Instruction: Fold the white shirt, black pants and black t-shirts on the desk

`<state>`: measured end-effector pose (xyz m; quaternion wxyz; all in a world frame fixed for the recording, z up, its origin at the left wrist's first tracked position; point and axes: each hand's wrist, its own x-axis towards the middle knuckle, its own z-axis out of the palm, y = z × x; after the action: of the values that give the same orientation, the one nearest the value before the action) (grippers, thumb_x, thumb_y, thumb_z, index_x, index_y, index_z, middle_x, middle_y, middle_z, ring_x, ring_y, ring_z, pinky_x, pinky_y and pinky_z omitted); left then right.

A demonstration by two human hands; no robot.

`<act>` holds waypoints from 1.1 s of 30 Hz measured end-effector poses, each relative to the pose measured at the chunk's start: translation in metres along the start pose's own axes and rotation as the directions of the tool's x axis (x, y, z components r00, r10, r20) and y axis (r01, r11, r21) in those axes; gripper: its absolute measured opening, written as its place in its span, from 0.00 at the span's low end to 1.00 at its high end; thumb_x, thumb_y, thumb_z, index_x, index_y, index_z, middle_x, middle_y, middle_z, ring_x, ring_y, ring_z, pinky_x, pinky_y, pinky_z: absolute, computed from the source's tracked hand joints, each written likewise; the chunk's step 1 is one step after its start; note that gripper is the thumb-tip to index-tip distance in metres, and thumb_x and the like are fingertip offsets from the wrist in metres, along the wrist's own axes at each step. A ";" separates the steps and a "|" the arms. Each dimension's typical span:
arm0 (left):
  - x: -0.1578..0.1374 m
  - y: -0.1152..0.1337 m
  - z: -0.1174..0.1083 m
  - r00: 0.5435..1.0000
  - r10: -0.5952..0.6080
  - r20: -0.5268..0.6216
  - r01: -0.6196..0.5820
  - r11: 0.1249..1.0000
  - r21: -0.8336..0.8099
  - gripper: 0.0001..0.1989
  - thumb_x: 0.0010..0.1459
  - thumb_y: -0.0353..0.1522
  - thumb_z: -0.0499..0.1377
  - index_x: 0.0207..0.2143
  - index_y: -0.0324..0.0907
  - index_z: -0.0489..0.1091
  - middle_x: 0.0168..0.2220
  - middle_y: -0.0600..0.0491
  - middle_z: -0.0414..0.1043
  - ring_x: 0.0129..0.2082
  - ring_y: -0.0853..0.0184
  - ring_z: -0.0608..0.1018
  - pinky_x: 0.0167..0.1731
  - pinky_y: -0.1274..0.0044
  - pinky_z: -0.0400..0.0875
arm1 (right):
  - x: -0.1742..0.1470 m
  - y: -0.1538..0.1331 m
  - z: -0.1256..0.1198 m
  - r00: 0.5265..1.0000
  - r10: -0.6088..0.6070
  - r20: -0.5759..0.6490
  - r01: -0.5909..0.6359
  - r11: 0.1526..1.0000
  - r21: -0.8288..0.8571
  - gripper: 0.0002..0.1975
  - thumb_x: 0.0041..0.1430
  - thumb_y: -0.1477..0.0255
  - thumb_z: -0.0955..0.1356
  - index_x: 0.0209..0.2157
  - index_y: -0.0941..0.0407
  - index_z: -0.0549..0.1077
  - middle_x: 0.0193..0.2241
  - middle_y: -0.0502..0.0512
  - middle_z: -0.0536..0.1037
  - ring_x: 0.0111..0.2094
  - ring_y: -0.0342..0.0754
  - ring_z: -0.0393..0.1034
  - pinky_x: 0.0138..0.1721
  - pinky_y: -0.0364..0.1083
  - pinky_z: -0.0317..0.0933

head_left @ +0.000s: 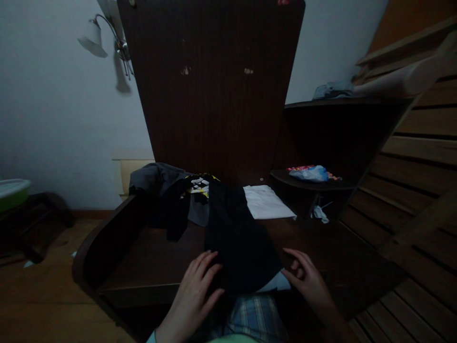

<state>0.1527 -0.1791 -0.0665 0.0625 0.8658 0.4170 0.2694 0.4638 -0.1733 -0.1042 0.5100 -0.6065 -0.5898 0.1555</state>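
Note:
A dark garment (239,238), black with a light grey patch at its lower right corner, lies spread on the brown wooden bench seat (153,257) in front of me. At its near left edge is my left hand (196,288), fingers spread and bent over the cloth, not gripping it. My right hand (307,276) is by the light grey corner; its index finger and thumb are apart, the other fingers are curled, and the thumb tip seems to touch the cloth's edge. Behind lies a crumpled pile of dark grey and black clothes (160,183), with a yellow and white print. A folded white cloth (267,202) lies to the right.
A tall dark panel (217,95) rises behind the bench. Right of it, a corner shelf (303,183) holds a plastic bag. Wooden slats (424,157) stand along the right side. A wall lamp (93,38) hangs left, above a low stool (32,214) with a green basin.

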 end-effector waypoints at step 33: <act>0.077 -0.001 0.038 0.930 0.054 0.365 -0.008 0.992 -0.127 0.38 0.53 0.51 0.48 0.60 0.39 0.45 0.62 0.46 0.43 0.61 0.60 0.47 0.58 0.63 0.46 | 0.215 -0.080 0.163 0.812 0.370 0.451 -0.523 0.805 0.281 0.04 0.49 0.78 0.67 0.23 0.60 0.70 0.21 0.50 0.74 0.17 0.36 0.66 0.16 0.34 0.54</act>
<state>0.2106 -0.1164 -0.0668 0.1886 0.9019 0.3666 0.1290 0.3460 0.0681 -0.0215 0.4461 -0.5741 -0.4697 0.5009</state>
